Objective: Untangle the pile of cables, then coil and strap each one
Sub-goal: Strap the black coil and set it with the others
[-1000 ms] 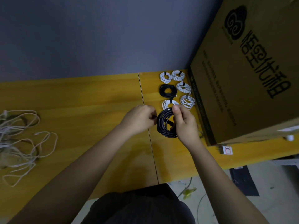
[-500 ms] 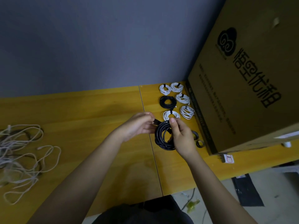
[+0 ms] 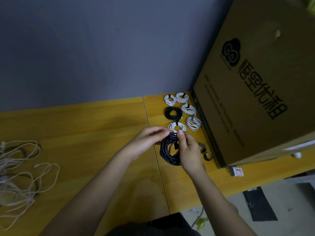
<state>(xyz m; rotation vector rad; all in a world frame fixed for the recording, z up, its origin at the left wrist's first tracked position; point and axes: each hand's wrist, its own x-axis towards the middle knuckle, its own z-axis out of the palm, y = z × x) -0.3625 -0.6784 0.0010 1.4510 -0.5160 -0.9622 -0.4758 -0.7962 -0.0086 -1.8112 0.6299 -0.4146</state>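
Observation:
A large coiled black cable (image 3: 166, 150) lies on the yellow table (image 3: 85, 133) between my hands. My left hand (image 3: 146, 142) pinches the coil's top edge from the left. My right hand (image 3: 189, 150) holds the coil from the right, thumb pressed at its top where the fingertips of both hands meet. Behind them lie several strapped white coils (image 3: 177, 126) and one small black coil (image 3: 173, 113). A tangled pile of pale cables (image 3: 18, 171) sits at the far left.
A big cardboard box (image 3: 255, 99) stands at the right, close to the coils. Two small dark strap loops (image 3: 207, 155) lie beside its base. A small white label (image 3: 237, 172) lies near the table's front edge. Grey wall behind.
My hands kept working at the top of the black coil; the left fingers closed in to meet the right thumb. The camera view shifted, so everything sits lower in frame.

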